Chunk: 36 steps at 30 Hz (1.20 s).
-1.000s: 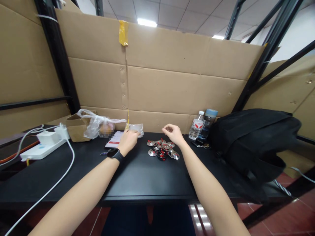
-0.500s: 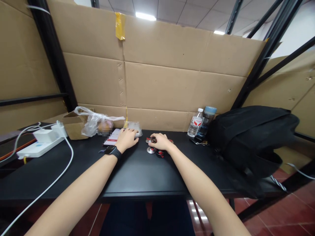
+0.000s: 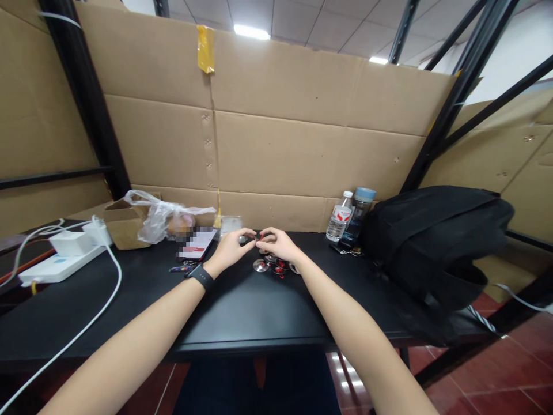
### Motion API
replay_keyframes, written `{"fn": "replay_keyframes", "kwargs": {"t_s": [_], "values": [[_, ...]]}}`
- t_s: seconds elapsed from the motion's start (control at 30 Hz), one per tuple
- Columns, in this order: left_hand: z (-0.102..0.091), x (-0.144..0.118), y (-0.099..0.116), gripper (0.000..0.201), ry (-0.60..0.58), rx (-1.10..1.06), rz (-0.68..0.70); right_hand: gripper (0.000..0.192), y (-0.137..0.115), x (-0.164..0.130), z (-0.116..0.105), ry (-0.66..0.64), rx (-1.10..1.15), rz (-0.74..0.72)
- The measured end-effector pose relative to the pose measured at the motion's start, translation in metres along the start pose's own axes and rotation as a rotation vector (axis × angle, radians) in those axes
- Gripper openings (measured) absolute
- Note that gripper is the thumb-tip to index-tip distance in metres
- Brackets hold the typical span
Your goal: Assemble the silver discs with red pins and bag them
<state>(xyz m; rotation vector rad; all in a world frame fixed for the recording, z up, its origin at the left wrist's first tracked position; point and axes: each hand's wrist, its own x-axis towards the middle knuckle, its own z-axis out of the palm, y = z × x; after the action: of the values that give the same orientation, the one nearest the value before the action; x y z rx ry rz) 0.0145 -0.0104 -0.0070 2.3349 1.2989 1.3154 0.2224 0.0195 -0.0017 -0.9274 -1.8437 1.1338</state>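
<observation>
Cardboard walls (image 3: 302, 155) backed the black table (image 3: 242, 311), with two bottles (image 3: 349, 216) and a soft black backpack (image 3: 432, 248) to the right. Left hand (image 3: 231, 249) and right hand (image 3: 279, 245) met over the heap of shiny round metal discs (image 3: 274, 265) at mid-table, fingertips pinching one small disc (image 3: 253, 237) between them; a phone (image 3: 196, 245) and crinkled plastic bag (image 3: 166, 219) lay just left.

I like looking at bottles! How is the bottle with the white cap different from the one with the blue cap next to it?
The white-capped bottle is clear with a red and white label; the blue-capped bottle looks dark, and no label shows on it. The white-capped one is shorter and its cap smaller; the blue-capped one is taller with a wider lid. Both stand upright, side by side on the black table, against the cardboard wall.
</observation>
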Motion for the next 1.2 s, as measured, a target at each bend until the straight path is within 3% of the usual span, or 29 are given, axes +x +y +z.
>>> {"fn": "replay_keyframes", "kwargs": {"t_s": [0.07, 0.2, 0.4, 0.57, 0.67, 0.8, 0.97, 1.07, 1.2], "values": [[0.001, 0.0, 0.007, 0.031, 0.048, -0.107, 0.003, 0.051, -0.008, -0.004, 0.002, -0.03, 0.123, 0.016], [0.0, -0.002, 0.017, 0.033, 0.103, -0.162, -0.015, 0.05, -0.019, -0.008, 0.004, 0.018, 0.147, 0.01], [0.004, 0.0, 0.012, 0.033, -0.008, -0.164, -0.011, 0.048, -0.017, -0.005, 0.0, -0.009, 0.023, -0.047], [0.007, 0.0, 0.007, 0.035, -0.088, -0.125, -0.058, 0.042, -0.012, -0.001, -0.006, -0.006, -0.22, -0.108], [0.0, -0.002, -0.001, 0.035, -0.153, 0.091, -0.016, 0.04, -0.011, 0.0, -0.027, 0.036, -0.467, -0.139], [-0.012, -0.006, -0.017, 0.034, -0.256, 0.385, 0.016, 0.034, -0.003, -0.005, -0.081, 0.184, -0.805, -0.086], [-0.011, -0.004, -0.012, 0.03, -0.44, 0.232, 0.151, 0.036, 0.022, -0.017, -0.141, 0.137, -0.978, 0.263], [0.0, -0.005, 0.0, 0.027, -0.471, 0.132, 0.228, 0.042, 0.033, -0.02, -0.153, 0.044, -0.939, 0.366], [0.01, -0.006, 0.009, 0.016, -0.451, 0.176, 0.195, 0.039, 0.031, -0.019, -0.152, 0.075, -0.925, 0.31]]}}
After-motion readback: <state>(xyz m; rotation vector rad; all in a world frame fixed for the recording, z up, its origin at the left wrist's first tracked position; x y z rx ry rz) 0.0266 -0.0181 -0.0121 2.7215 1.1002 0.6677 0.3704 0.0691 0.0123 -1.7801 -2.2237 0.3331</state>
